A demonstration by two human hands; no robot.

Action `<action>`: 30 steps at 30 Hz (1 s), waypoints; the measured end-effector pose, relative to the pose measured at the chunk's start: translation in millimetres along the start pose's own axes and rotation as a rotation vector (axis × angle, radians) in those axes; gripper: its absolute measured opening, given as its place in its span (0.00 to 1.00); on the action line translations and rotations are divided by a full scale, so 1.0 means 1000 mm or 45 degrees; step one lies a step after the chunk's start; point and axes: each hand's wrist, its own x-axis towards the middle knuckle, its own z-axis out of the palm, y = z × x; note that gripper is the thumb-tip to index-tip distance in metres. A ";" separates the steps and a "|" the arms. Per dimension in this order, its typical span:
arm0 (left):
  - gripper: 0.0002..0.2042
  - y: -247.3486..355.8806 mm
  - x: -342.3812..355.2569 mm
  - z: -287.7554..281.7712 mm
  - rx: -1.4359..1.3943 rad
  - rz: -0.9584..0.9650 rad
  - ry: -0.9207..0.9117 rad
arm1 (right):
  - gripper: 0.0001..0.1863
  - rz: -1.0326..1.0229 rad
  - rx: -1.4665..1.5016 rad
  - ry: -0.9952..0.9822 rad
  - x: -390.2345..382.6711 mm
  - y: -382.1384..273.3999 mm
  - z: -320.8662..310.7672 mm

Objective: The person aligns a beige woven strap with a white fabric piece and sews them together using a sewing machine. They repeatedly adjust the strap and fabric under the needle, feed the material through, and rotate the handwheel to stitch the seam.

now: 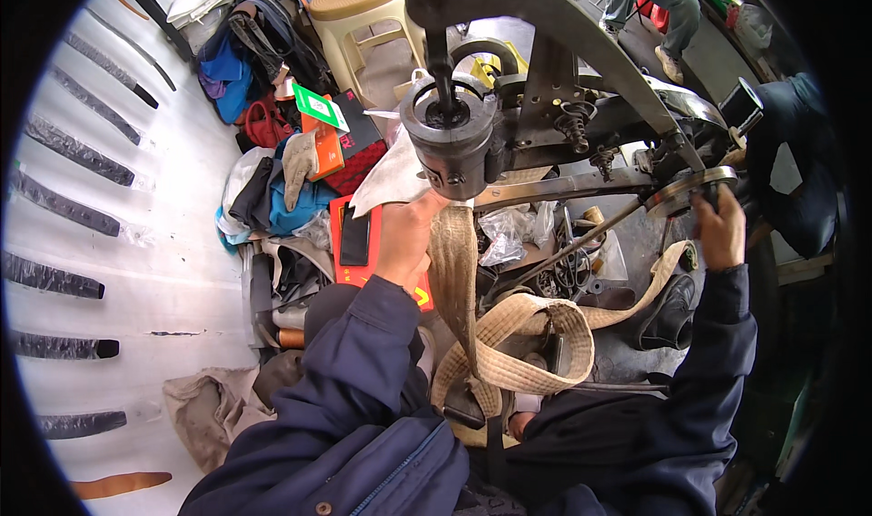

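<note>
In front of me stands a dark metal hand-cranked sewing machine, its thick round head left of the middle. My left hand is closed at the edge of a wide beige webbing strap, just below that head; its fingertips are partly hidden. From there the stitched strap hangs down and coils in loops over my lap and the floor. My right hand is closed on the rim of the machine's hand wheel at the right. A pale cloth-like piece sticks out beside the head.
A beige plastic stool stands at the far left, near piled bags and clothes. A dark phone lies on a red box. Loose tools, plastic bags and a black shoe crowd the floor. Another person's legs show at the back right.
</note>
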 end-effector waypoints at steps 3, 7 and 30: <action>0.12 0.002 0.002 0.000 -0.039 -0.023 -0.017 | 0.11 0.013 -0.280 0.269 0.026 0.031 -0.020; 0.13 0.005 0.003 0.000 -0.030 -0.040 -0.040 | 0.15 0.107 -0.496 0.294 0.049 0.068 -0.027; 0.15 0.005 0.001 0.001 -0.054 -0.024 -0.054 | 0.16 0.584 0.163 -0.491 0.004 0.108 0.065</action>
